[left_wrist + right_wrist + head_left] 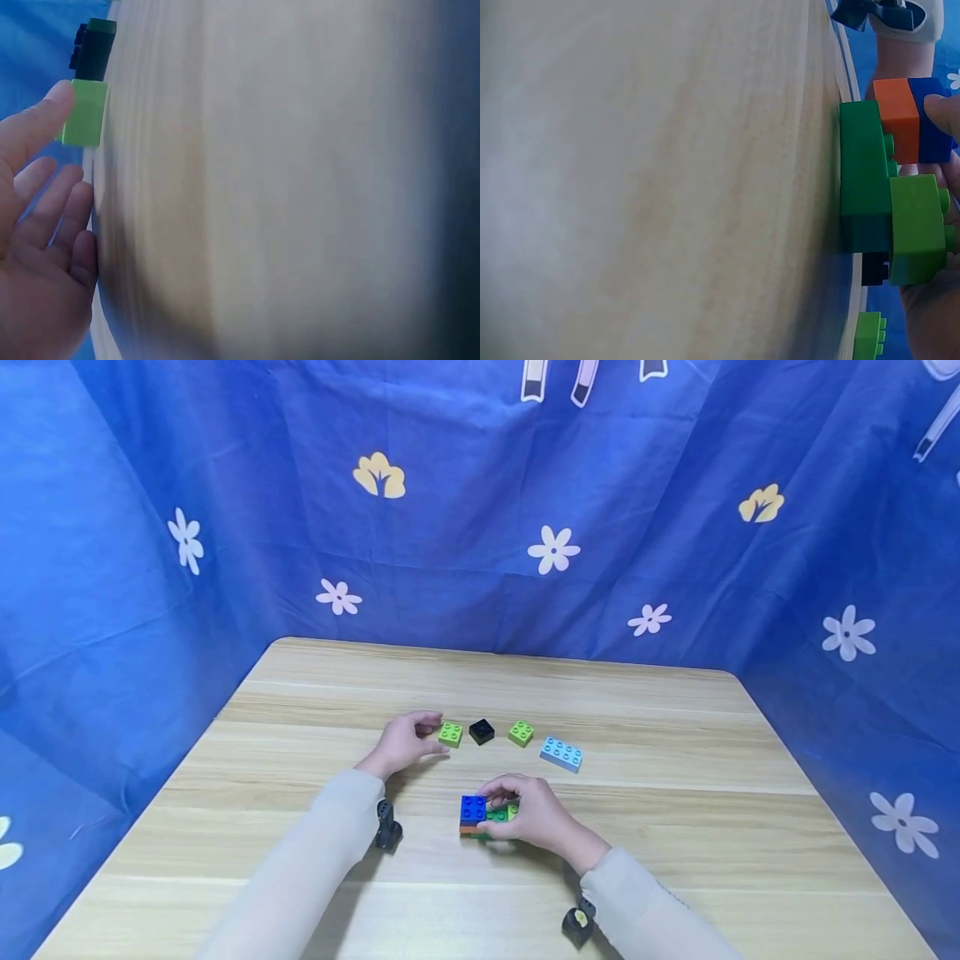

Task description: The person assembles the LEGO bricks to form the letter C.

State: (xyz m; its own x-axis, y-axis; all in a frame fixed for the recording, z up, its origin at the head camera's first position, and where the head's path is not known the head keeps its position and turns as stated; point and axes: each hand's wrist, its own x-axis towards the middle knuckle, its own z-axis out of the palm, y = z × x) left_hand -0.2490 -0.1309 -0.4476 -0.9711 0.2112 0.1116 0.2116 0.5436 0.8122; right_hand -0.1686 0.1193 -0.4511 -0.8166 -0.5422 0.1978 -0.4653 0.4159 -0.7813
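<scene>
My left hand (401, 745) reaches around a lime green brick (450, 735), thumb and fingers spread on either side. In the left wrist view the thumb overlaps that brick's edge; whether it touches cannot be told. My right hand (534, 810) pinches a blue brick (473, 810) at the top of a small stack. Under the blue brick lies an orange brick (897, 120), seated on one end of a long dark green brick (864, 172). Another lime green brick (917, 229) sits on its other end, partly hidden under my right hand in the head view.
Beyond my hands, a black brick (482, 732), a second loose lime green brick (521, 733) and a long light blue brick (561, 754) lie in a loose row on the wooden table (637, 718). A blue patterned cloth (465, 543) hangs behind and beside the table.
</scene>
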